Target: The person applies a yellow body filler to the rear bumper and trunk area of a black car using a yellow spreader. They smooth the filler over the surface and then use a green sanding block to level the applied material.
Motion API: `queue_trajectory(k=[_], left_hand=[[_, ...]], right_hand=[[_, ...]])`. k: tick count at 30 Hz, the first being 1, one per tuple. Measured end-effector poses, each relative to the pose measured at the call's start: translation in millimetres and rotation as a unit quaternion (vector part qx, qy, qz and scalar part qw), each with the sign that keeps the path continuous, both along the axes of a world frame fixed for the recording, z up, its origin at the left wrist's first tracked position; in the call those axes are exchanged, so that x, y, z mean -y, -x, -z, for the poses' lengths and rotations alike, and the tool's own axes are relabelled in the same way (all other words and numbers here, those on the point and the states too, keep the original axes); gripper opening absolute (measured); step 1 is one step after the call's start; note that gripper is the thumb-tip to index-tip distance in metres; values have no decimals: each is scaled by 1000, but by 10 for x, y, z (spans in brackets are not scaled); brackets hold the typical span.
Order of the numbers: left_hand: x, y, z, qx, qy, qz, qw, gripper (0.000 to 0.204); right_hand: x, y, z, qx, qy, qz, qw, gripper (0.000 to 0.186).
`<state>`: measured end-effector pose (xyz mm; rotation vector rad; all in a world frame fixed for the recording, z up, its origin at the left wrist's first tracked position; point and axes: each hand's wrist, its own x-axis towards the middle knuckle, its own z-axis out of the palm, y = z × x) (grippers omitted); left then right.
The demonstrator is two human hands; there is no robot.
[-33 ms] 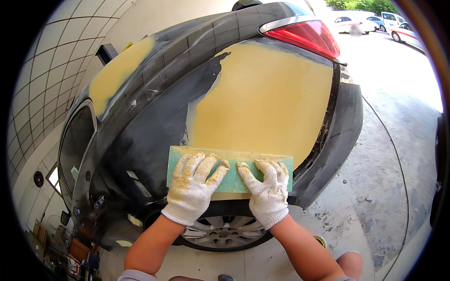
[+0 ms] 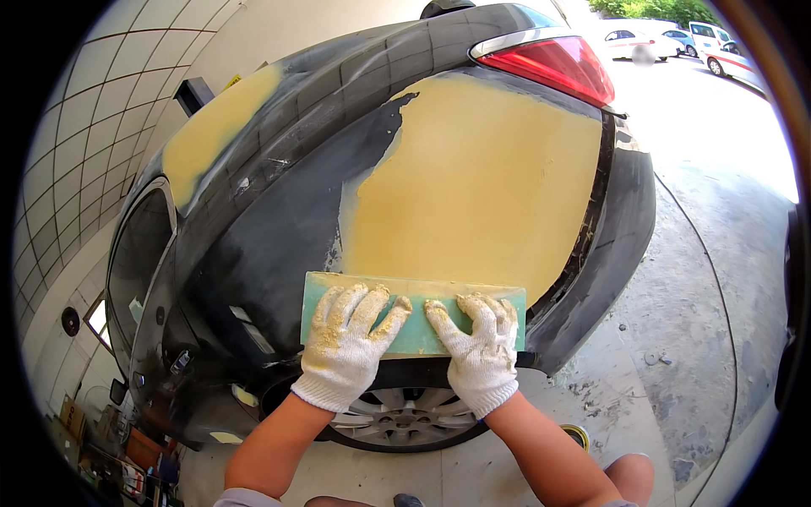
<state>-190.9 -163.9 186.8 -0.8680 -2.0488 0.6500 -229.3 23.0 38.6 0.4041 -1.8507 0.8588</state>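
Note:
Both my hands wear white knit gloves smeared with yellow filler at the fingers. Between them they hold a wide, pale green, see-through putty spreader (image 2: 420,338). My left hand (image 2: 340,348) grips its left part, and my right hand (image 2: 481,351) has the right part. The spreader lies at the bottom of a broad, smooth yellow filler layer (image 2: 481,186) on the dark car's rear side panel (image 2: 270,228), just above the wheel (image 2: 404,418). Some filler sits along the spreader's upper edge. What lies beneath it is hidden.
A red tail light (image 2: 549,69) tops the panel. Another yellow patch (image 2: 221,118) covers the car farther left. A black cable (image 2: 710,270) runs over the floor at right. Shelving with clutter (image 2: 135,460) stands lower left; parked cars (image 2: 642,44) are outside.
The spreader and both hands have slid slightly down toward the wheel arch, within the same grip. The car stays in place.

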Motion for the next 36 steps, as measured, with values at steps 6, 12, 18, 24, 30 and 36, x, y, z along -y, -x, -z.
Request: queue_trajectory(k=[6,12,18,24,30,36], left_hand=[[-250,-419,-235,110,-18,-64,992,50],[-1017,393,-950,-6,13,28,999,47],[-1654,1058,-1423,-32,25,55,998,45],[-1914,1293,-1476,-52,18,62,997,44],[-1537,1205,-1225,-68,18,101,992,43],[-903,832,-682,-45,2,61,997,54]], right_hand=[[-354,-359,-285,114,-61,-79,988,75],[-1202,338,-1039,-15,-38,21,999,66],[-1800,937,-1455,-47,-8,56,997,52],[-1995,1219,-1497,-64,15,50,997,49],[-1607,1095,-1237,-55,18,68,996,58],[-952,731,-726,-10,8,48,999,69]])
